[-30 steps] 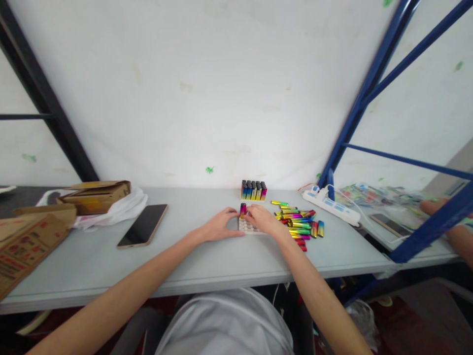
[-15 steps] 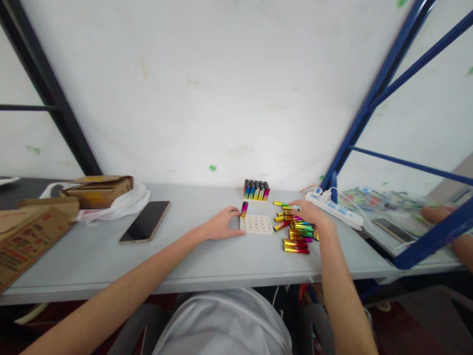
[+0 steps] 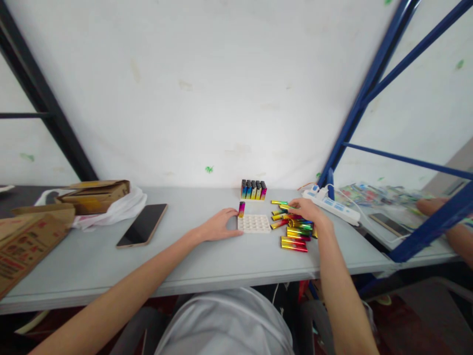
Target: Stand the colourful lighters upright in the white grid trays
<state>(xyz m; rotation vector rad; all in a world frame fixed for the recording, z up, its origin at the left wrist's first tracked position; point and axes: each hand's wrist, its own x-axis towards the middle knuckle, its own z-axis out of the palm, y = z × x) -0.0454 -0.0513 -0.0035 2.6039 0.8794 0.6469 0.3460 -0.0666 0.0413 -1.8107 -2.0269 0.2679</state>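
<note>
My left hand [image 3: 221, 225] grips the left side of a white tray [image 3: 254, 230] with rows of holes, thumb at the near corner and fingers at the far one. One purple-and-orange lighter [image 3: 241, 209] stands upright at the tray's far left corner, beside my fingertips. My right hand [image 3: 307, 209] reaches over a loose pile of shiny, multicoloured lighters [image 3: 294, 243] to the right of the tray. Its fingers are curled down onto a lighter at the pile's far side; the palm hides part of the pile. Behind the tray, a filled rack of black-topped lighters [image 3: 253, 190] stands upright.
A phone [image 3: 142, 226] lies on the left, near cardboard boxes [image 3: 94, 196] and a white plastic bag [image 3: 125, 211]. On the right are a white power strip [image 3: 338, 207] and a blue metal frame [image 3: 345, 121]. Beyond it, another person's arm [image 3: 458, 236] shows.
The camera view has shifted slightly. My left hand stays at the tray, and my right hand stays over the pile with its fingers moving a little among the lighters.
</note>
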